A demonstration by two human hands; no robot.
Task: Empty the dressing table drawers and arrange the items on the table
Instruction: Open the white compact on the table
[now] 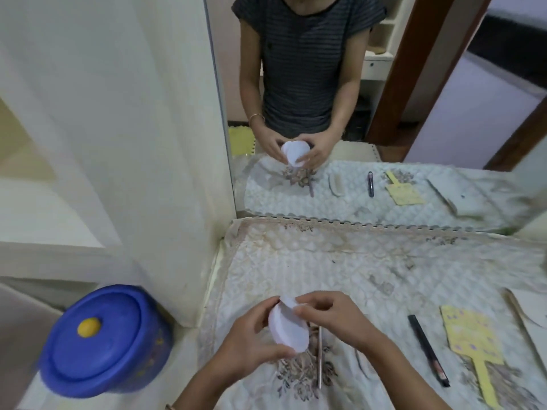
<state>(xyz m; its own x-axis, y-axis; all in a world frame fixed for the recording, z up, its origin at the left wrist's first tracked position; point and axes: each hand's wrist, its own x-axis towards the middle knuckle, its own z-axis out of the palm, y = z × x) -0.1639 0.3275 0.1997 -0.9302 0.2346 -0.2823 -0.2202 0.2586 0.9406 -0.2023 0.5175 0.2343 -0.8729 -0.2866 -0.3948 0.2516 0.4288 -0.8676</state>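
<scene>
A round white container [288, 329] is held tilted above the dressing table's quilted cloth [340, 273]. My left hand [254, 341] grips its body from the left and below. My right hand [328, 316] pinches its upper edge, where a white lid or flap sticks up. A thin metallic stick [320, 359] lies on the cloth just under my hands. To the right lie a black pen-like tube [428, 350] and a yellow paddle-shaped card [473, 347].
The mirror [384, 113] at the back reflects a person's torso, both hands and the table items. A blue lidded bucket [100, 338] with a yellow knob stands on the floor to the left. A pale flat item [529, 315] lies at the right edge.
</scene>
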